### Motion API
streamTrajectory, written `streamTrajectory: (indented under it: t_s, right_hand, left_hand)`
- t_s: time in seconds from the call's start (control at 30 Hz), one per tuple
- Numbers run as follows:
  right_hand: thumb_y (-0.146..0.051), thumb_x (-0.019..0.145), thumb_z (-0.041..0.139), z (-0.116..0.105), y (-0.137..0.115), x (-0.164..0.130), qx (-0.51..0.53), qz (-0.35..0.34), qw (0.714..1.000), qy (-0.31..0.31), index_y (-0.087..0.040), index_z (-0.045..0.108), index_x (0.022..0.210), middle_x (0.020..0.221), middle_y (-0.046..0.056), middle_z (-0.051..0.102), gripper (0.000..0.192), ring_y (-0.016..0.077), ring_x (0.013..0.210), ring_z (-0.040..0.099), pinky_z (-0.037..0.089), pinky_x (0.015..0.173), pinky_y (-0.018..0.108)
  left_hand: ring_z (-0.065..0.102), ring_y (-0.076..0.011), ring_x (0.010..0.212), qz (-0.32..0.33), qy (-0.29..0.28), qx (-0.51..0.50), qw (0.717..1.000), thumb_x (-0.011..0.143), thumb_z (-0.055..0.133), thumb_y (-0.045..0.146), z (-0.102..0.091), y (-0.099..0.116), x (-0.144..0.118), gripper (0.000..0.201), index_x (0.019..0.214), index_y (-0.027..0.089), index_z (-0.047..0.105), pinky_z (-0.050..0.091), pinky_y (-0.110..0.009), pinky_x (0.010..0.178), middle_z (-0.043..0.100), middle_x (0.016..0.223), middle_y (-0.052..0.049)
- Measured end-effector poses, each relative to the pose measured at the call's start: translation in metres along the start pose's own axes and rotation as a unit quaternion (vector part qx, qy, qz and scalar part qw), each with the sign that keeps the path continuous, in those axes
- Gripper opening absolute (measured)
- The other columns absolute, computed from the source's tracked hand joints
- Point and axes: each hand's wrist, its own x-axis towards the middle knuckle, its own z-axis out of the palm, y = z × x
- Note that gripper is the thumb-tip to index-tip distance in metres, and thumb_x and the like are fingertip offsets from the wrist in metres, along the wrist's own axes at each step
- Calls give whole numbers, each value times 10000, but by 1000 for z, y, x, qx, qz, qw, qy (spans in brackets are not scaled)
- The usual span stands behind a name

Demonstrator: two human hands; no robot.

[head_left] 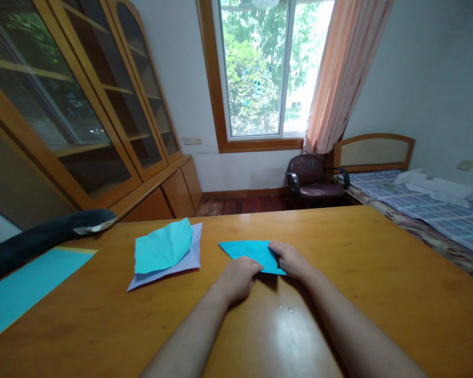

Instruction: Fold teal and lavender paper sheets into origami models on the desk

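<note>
Blue folded paper (249, 253) lies flat on the wooden tabletop (378, 273), taken here as the landmark for all places. Its shape is a flattened, pointed piece, the tip pointing away to the left.

Left hand (239, 275): palm down, fingers curled, pressing the near edge of the blue folded paper against the tabletop. Right hand (290, 259): palm down on the paper's right end, fingertips flat on it. The two hands sit close together, nearly touching, both bearing down on the sheet; neither grips or lifts it.

Left of the blue folded paper, apart from it: a crumpled teal sheet (163, 245) resting on top of a pale lavender sheet (185, 262), both on the tabletop.

Further left of the paper, at the tabletop's left edge: a large flat teal sheet (27, 286). Above that, a dark padded object (43, 236) with a pale tip; what it is cannot be told.

Beyond the paper, past the far edge: a maroon armchair (313, 176) below the window (270, 68). Right of the paper, off the tabletop: a bed (437, 210) with a chequered cover.
</note>
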Motion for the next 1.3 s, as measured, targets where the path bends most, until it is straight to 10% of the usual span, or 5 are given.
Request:
streamTrajectory:
  t_s: [0.33,0.57,0.87,1.3]
  right_hand:
    - [22,653,415,-8,-10,-4,54,-5,998,26,-190,650,1135,1220,75,629,577,221,1123,559,400,984,347]
    - [-17,673,459,-9,-7,-6,123,16,989,79,-206,666,1114,1115,59,669,523,208,1037,585,429,958,340]
    - [-118,679,553,7,8,0,336,137,926,104,-194,472,1343,786,-4,639,672,98,585,565,504,534,213]
    - [-179,615,660,-7,-10,-6,509,154,844,69,-201,525,1277,810,12,650,676,96,506,558,463,435,221]
  left_hand:
    - [587,-226,988,-116,73,34,990,748,490,67,4,-25,3,346,948,239,713,444,-344,875,694,1029,-45]
    - [630,-199,964,-105,195,-137,966,774,516,107,5,-40,2,258,910,210,711,474,-335,904,713,1020,-53]
    - [654,-190,923,-86,244,-278,925,765,540,172,14,-35,4,180,866,183,689,497,-330,881,719,990,-64]
    - [632,-209,874,-73,261,-402,874,836,567,460,4,-30,3,356,919,136,687,486,-321,825,708,954,-95]
